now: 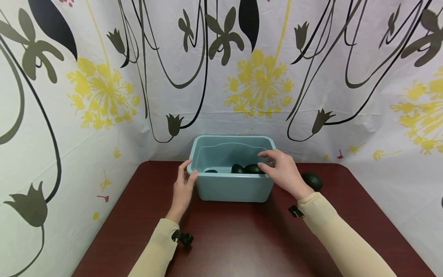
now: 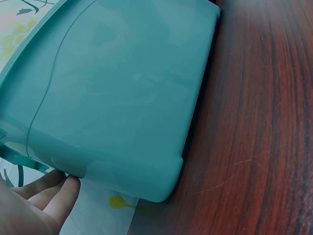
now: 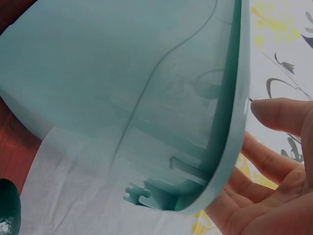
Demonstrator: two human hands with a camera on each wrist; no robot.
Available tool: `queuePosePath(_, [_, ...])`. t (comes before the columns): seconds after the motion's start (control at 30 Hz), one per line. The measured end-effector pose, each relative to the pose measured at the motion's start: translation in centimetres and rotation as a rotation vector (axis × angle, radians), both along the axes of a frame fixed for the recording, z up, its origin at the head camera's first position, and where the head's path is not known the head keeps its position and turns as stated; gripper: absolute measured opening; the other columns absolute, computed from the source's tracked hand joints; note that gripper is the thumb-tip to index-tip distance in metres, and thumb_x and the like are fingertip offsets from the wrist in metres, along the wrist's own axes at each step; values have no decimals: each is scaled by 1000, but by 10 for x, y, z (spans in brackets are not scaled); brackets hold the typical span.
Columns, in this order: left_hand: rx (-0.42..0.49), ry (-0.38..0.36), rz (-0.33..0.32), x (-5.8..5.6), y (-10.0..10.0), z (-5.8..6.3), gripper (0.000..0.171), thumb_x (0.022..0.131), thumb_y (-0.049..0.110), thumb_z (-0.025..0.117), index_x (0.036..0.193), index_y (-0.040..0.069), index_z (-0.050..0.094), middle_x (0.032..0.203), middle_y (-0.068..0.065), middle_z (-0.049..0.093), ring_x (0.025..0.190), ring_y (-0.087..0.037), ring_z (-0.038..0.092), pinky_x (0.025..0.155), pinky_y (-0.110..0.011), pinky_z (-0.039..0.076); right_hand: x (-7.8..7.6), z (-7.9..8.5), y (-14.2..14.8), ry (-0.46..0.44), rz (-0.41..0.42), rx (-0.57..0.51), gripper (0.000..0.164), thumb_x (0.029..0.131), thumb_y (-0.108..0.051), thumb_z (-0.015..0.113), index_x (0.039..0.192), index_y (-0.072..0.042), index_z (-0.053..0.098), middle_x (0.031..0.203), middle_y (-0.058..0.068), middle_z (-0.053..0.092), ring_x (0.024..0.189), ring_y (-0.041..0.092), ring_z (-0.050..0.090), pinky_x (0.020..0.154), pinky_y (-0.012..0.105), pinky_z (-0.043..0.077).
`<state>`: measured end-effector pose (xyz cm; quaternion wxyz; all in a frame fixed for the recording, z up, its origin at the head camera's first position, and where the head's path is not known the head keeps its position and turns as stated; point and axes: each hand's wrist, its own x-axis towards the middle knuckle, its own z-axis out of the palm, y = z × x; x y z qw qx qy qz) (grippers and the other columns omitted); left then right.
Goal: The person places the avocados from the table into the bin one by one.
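Note:
A light blue plastic bin [image 1: 232, 187] stands on the table, with several dark green avocados [image 1: 237, 168] lying inside; its front wall partly hides them. At the bin's left front corner, my left hand [image 1: 181, 193] grips the rim, thumb at the front edge and fingers along the left side. The left wrist view shows those fingertips [image 2: 68, 188] against the outer wall below the rim. My right hand [image 1: 284, 172] is over the right front corner, thumb and fingers spread apart and holding no avocado. Seen from the right wrist, the thumb tip is right at the rim.
Another dark green avocado [image 1: 312, 181] lies on the dark red-brown table [image 1: 235, 234], to the right of the bin and partly behind the right wrist. A white cloth [image 1: 221, 96] with flower patterns hangs behind the table and along both sides.

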<state>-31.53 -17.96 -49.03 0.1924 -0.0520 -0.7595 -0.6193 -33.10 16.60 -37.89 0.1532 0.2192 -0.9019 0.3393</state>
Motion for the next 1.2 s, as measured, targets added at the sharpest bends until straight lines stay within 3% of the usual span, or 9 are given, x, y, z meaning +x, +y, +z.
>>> queuePosePath(0.53, [0, -16, 3, 0, 1, -2, 56, 96, 59, 58, 147, 47, 39, 148, -6, 47, 125, -20, 56, 97, -52, 49, 12, 7, 12, 72, 5, 4, 37, 94, -29, 72, 130, -21, 66, 123, 0, 62, 108, 23, 62, 87, 46, 55])
queuePosePath(0.87, [-8, -13, 13, -1, 1, -2, 52, 97, 58, 58, 145, 51, 39, 144, -5, 50, 123, -18, 57, 95, -51, 50, 15, 12, 27, 58, -30, -2, 38, 94, -31, 73, 130, -24, 65, 128, 0, 60, 107, 27, 64, 86, 48, 55])
queuePosePath(1.2, [-18, -22, 20, 0, 1, 0, 53, 96, 60, 57, 145, 51, 39, 140, -2, 52, 122, -19, 58, 95, -51, 50, 13, 11, 46, 55, -91, 3, 40, 95, -29, 72, 133, -19, 64, 130, 5, 60, 107, 29, 66, 85, 51, 55])
